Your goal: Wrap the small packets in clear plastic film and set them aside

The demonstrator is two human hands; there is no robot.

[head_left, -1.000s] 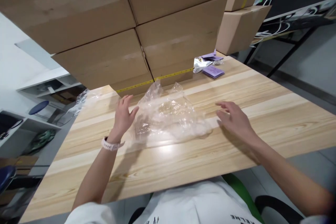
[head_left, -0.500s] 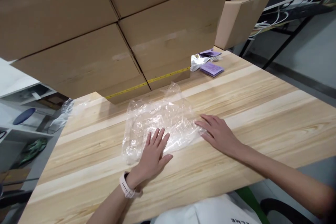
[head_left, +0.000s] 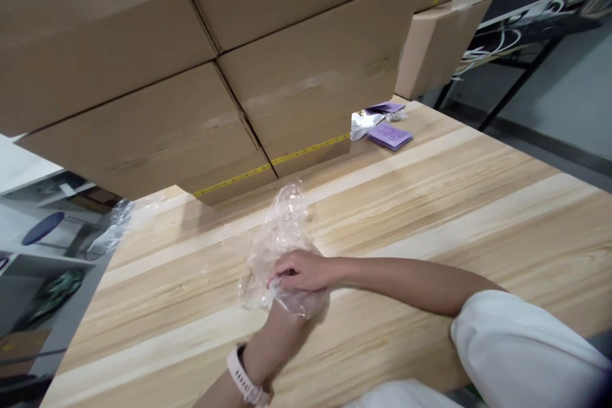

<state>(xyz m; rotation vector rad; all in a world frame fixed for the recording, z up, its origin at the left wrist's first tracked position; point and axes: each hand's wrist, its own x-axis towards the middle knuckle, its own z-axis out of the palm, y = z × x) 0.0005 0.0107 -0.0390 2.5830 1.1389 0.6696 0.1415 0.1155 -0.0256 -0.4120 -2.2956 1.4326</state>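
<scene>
A clear, crinkled plastic bag (head_left: 285, 220) lies bunched on the wooden table (head_left: 430, 204), folded over toward the left. My right hand (head_left: 306, 269) reaches across to the left and is closed on the bag's near edge. Beneath it, my left hand (head_left: 288, 330) is partly under the plastic. Its fingers are hidden by the bag and the right hand. A pale pink watch band (head_left: 245, 377) circles the left wrist.
Stacked cardboard boxes (head_left: 306, 95) with a yellow measuring tape (head_left: 310, 148) along the bottom stand at the table's back. Purple packets (head_left: 389, 136) and a silver pouch (head_left: 366, 122) lie to their right. More crumpled plastic (head_left: 115, 226) hangs at the left edge.
My right hand has moved left from the bag's right side, pulling that side over. The bag, spread flat before, is now bunched over my left hand.
</scene>
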